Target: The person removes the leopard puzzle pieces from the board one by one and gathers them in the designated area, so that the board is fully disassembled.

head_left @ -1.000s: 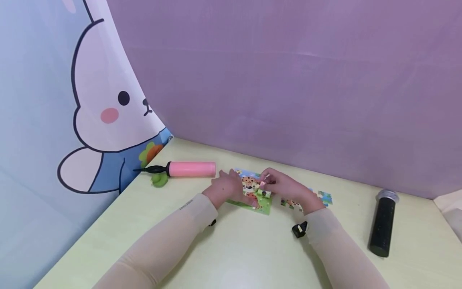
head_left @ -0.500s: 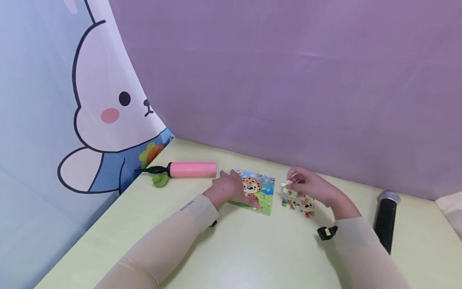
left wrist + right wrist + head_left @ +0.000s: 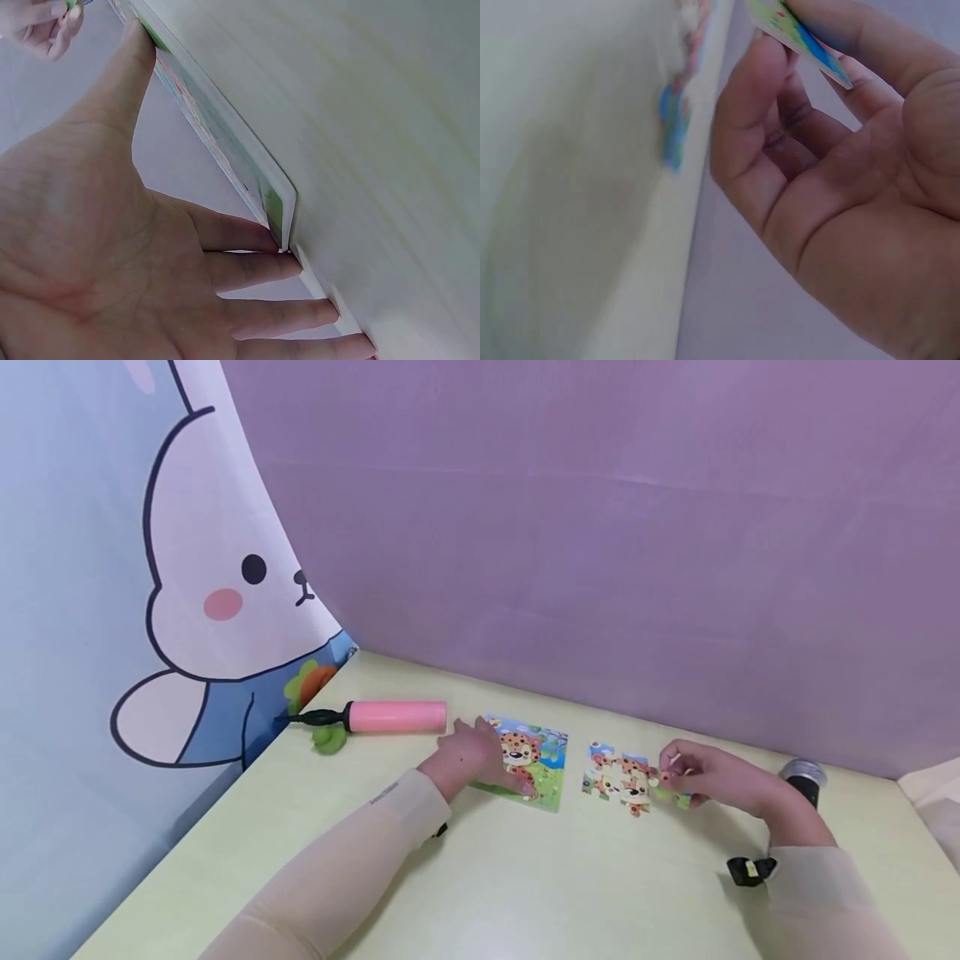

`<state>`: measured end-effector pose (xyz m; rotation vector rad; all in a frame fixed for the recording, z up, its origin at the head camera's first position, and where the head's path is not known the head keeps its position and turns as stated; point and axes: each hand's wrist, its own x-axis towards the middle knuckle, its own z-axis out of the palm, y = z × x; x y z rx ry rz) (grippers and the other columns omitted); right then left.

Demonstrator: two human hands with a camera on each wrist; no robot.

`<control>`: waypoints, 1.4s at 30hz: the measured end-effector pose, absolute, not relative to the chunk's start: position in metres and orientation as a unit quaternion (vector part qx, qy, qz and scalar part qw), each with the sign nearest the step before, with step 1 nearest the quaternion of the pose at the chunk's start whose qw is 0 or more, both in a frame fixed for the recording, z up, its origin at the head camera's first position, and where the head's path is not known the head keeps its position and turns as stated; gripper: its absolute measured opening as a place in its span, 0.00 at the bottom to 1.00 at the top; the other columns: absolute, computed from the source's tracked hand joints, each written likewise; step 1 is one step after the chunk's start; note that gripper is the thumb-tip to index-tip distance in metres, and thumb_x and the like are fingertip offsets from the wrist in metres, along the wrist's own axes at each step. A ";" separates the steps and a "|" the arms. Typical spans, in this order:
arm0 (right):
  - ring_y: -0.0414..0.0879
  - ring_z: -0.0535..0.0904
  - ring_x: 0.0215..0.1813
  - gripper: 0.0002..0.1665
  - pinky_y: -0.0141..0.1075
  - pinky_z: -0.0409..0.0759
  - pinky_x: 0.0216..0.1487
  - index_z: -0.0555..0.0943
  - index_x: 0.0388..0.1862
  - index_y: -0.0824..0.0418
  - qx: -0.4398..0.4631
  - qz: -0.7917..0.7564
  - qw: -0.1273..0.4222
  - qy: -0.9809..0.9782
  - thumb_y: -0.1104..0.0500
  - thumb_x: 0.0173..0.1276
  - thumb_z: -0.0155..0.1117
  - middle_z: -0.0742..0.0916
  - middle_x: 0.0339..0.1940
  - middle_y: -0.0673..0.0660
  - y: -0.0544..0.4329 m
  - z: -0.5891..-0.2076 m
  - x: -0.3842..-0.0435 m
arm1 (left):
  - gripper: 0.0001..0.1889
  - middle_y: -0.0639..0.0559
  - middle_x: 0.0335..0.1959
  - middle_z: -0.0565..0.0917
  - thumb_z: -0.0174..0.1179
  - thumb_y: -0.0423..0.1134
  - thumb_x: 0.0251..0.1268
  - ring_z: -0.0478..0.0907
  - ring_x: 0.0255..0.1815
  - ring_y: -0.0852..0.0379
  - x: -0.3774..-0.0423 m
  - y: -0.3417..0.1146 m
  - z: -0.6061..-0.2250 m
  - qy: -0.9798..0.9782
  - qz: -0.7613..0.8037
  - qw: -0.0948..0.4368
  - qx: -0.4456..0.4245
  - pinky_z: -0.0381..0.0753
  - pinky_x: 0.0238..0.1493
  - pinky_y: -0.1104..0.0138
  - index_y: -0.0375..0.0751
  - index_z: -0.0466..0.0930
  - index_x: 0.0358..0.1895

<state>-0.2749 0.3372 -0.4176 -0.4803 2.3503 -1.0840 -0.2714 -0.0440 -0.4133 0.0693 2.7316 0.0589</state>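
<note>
A square picture puzzle showing a spotted cub lies flat on the table. My left hand rests at its left side, fingers spread and straight. In the left wrist view, the thumb and fingertips touch the puzzle's edge. To the right, my right hand pinches a thin puzzle piece with green and blue print between thumb and fingers. Just left of that hand lies a cluster of puzzle pieces with spotted orange print, some touching, with a gap among them.
A pink hand pump with a black handle lies at the back left, beside a small green object. Behind my right wrist stands out the silver end of a black cylinder. A purple curtain borders the table's back edge.
My right hand has moved right, from over the picture puzzle, past the cluster of puzzle pieces, to its right side. More of the cluster is uncovered. The left hand has stayed on the puzzle.
</note>
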 end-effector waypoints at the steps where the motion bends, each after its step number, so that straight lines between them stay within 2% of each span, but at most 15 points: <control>1: 0.44 0.82 0.43 0.15 0.40 0.88 0.40 0.73 0.57 0.66 -0.175 -0.399 0.261 0.862 0.58 0.81 0.63 0.84 0.47 0.63 0.340 -0.420 -0.274 | 0.77 0.28 0.87 0.55 0.65 0.86 0.47 0.59 0.86 0.27 -0.271 -0.045 -0.414 0.979 0.024 0.202 0.024 0.70 0.82 0.37 0.32 0.45 0.87; 5: 0.44 0.81 0.41 0.16 0.38 0.87 0.38 0.73 0.58 0.66 -0.177 -0.402 0.277 0.854 0.59 0.81 0.64 0.84 0.47 0.62 0.347 -0.430 -0.272 | 0.77 0.28 0.87 0.55 0.64 0.87 0.46 0.59 0.86 0.27 -0.268 -0.046 -0.413 0.980 0.026 0.198 0.024 0.71 0.82 0.39 0.32 0.46 0.87; 11: 0.44 0.80 0.38 0.17 0.38 0.86 0.37 0.73 0.58 0.65 -0.183 -0.408 0.279 0.850 0.57 0.81 0.64 0.83 0.45 0.60 0.352 -0.436 -0.269 | 0.75 0.33 0.88 0.54 0.63 0.87 0.47 0.55 0.87 0.27 -0.267 -0.047 -0.412 0.980 0.023 0.192 0.042 0.70 0.82 0.37 0.33 0.50 0.87; 19: 0.44 0.81 0.41 0.15 0.39 0.87 0.38 0.74 0.59 0.65 -0.190 -0.413 0.272 0.848 0.58 0.81 0.63 0.83 0.47 0.62 0.353 -0.440 -0.266 | 0.74 0.36 0.89 0.53 0.63 0.87 0.48 0.53 0.88 0.29 -0.267 -0.045 -0.413 0.980 0.021 0.191 0.042 0.69 0.82 0.37 0.34 0.50 0.87; 27: 0.44 0.78 0.36 0.13 0.34 0.82 0.34 0.75 0.55 0.67 -0.212 -0.416 0.241 0.851 0.61 0.80 0.64 0.83 0.41 0.58 0.353 -0.445 -0.266 | 0.74 0.37 0.89 0.54 0.65 0.86 0.47 0.54 0.88 0.29 -0.267 -0.045 -0.413 0.981 0.021 0.190 0.035 0.71 0.82 0.38 0.34 0.51 0.87; 34: 0.40 0.76 0.38 0.10 0.32 0.77 0.35 0.79 0.52 0.62 -0.223 -0.397 0.200 0.868 0.60 0.77 0.68 0.82 0.39 0.55 0.352 -0.445 -0.264 | 0.73 0.36 0.89 0.54 0.64 0.86 0.49 0.53 0.88 0.28 -0.266 -0.045 -0.412 0.981 0.019 0.188 0.041 0.70 0.82 0.37 0.34 0.52 0.86; 42: 0.39 0.71 0.35 0.13 0.33 0.70 0.32 0.82 0.54 0.58 -0.208 -0.359 0.157 0.896 0.57 0.75 0.72 0.77 0.36 0.52 0.346 -0.446 -0.261 | 0.74 0.34 0.89 0.54 0.65 0.86 0.48 0.55 0.88 0.30 -0.265 -0.045 -0.409 0.981 0.023 0.192 0.031 0.71 0.82 0.39 0.33 0.50 0.87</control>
